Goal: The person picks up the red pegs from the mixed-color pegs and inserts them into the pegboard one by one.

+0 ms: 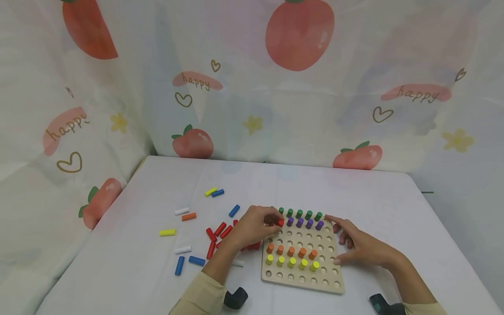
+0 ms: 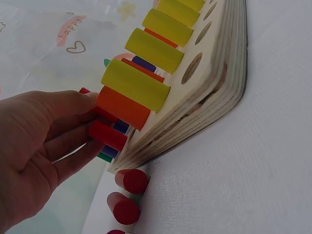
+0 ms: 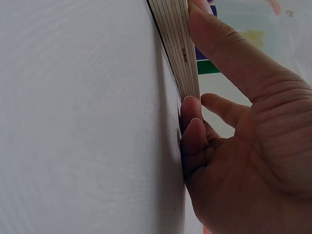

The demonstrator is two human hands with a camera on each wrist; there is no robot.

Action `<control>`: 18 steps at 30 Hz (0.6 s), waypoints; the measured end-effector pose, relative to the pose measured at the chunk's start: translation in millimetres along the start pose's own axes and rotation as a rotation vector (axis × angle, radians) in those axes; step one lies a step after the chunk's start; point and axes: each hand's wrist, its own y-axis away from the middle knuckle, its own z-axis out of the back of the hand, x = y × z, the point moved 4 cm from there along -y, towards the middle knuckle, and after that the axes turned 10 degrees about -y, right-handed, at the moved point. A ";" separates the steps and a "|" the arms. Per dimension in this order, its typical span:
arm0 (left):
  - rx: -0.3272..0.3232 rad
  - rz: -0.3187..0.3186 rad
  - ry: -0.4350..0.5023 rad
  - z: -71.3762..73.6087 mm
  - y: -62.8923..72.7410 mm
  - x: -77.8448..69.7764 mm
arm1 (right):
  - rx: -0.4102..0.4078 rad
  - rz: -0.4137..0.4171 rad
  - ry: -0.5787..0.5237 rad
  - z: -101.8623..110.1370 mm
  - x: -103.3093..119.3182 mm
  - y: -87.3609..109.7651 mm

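Observation:
A light wooden peg board (image 1: 330,278) lies on the table, with rows of green, purple, orange and yellow pegs standing in its holes. My left hand (image 1: 255,225) reaches over its left side, pinching a red peg (image 1: 281,223) between thumb and fingertips at the left end of the purple row. Seen from the left wrist, yellow pegs (image 2: 135,85) and an orange peg (image 2: 123,108) stand in front of the fingers. At the board's right edge rests my right hand (image 1: 364,247), thumb on the rim and index finger extended toward the far corner.
Loose red pegs (image 1: 220,229) lie left of the board, some partly hidden behind the left arm. Blue pegs (image 1: 197,260), white pegs (image 1: 183,250), a yellow peg (image 1: 167,232) and an orange peg (image 1: 189,216) are scattered farther left. A printed cloth (image 1: 291,113) hangs behind the table.

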 end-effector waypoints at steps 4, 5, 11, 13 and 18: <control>0.009 -0.004 -0.018 -1.2 -0.9 1.1 | -0.002 -0.001 0.001 0.4 -0.1 0.1; 0.010 -0.005 -0.022 -1.3 -1.1 0.9 | -0.003 -0.005 0.000 0.4 0.0 0.2; 0.017 0.009 -0.027 -4.2 -2.2 3.5 | -0.009 -0.023 -0.012 0.1 -0.1 0.7; 0.019 0.018 -0.028 -5.1 -2.2 4.5 | -0.008 -0.025 -0.010 -0.2 0.1 0.8; 0.017 0.043 -0.031 -6.6 -1.5 6.1 | -0.008 -0.018 0.010 -0.5 2.9 0.3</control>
